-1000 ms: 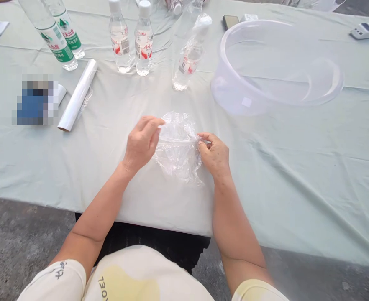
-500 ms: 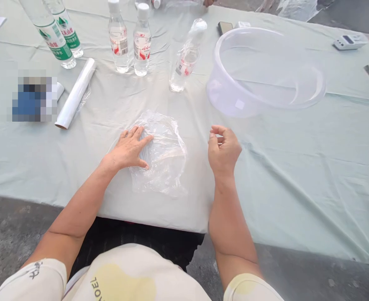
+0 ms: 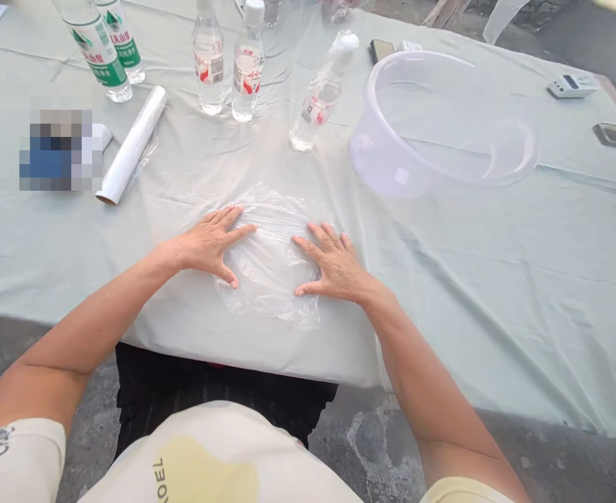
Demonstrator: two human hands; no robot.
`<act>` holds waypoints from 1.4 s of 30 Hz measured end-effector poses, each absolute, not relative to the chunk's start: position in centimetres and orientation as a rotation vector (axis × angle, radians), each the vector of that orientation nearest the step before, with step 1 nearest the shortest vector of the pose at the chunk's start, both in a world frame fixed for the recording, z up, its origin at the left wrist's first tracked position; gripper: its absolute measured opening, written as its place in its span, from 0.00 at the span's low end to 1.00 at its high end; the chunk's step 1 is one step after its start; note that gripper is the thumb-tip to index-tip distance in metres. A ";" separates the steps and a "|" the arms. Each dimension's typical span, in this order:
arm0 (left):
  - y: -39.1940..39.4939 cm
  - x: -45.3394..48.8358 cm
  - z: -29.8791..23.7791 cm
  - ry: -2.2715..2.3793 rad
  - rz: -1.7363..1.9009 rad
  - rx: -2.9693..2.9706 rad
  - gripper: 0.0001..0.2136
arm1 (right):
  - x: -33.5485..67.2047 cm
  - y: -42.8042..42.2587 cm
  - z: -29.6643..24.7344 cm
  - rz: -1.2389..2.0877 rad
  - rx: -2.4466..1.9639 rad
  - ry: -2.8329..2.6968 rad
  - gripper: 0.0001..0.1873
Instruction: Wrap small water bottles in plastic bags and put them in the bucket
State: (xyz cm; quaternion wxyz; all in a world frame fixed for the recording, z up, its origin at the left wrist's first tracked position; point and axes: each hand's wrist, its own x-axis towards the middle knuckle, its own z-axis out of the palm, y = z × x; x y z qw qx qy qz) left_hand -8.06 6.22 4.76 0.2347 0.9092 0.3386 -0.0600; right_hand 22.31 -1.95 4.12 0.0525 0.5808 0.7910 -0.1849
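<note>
A crinkled sheet of clear plastic film (image 3: 271, 262) lies spread on the cloth-covered table in front of me. My left hand (image 3: 211, 241) rests flat on its left side, fingers spread. On its right side lies my right hand (image 3: 336, 269), palm down with the fingers apart. Neither hand grips anything. Beyond the left hand is a roll of plastic wrap (image 3: 133, 147), lying at a slant with a bit of loose film along its side.
A clear plastic basin (image 3: 357, 150) stands to the right. Behind the film is a tilted water bottle (image 3: 316, 112) with plastic wrapped about its top. Two small bottles (image 3: 246, 70) and two green-labelled bottles (image 3: 96, 56) stand further left. Phones and a white device (image 3: 573, 86) lie far right.
My right hand has opened from a curled shape and come left and down onto the film. My left hand stays on the film. The view has shifted a little.
</note>
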 end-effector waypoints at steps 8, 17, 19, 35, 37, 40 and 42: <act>6.1 -11.4 5.0 0.952 -0.310 2.591 0.58 | 24.2 -2.4 4.0 -0.554 1.742 2.365 0.56; 5.7 -11.8 4.2 1.008 -0.286 2.561 0.62 | 28.8 -1.2 6.2 -0.341 1.755 2.208 0.51; 5.6 -11.7 4.0 1.004 -0.259 2.545 0.63 | 28.6 -0.4 8.1 -0.292 1.837 2.174 0.40; 5.2 -11.4 3.2 0.931 -0.007 2.587 0.64 | 10.8 15.7 9.8 -0.544 1.217 2.232 0.08; 4.9 -11.2 3.5 0.852 0.045 2.663 0.59 | 10.4 15.6 10.3 -0.630 1.220 2.229 0.05; 4.5 -10.5 4.1 0.698 0.052 2.743 0.50 | 10.2 15.4 10.9 -0.843 1.268 2.243 0.05; 4.5 -9.9 4.3 0.629 0.025 2.756 0.46 | 10.2 15.5 11.1 -1.025 1.303 2.201 0.11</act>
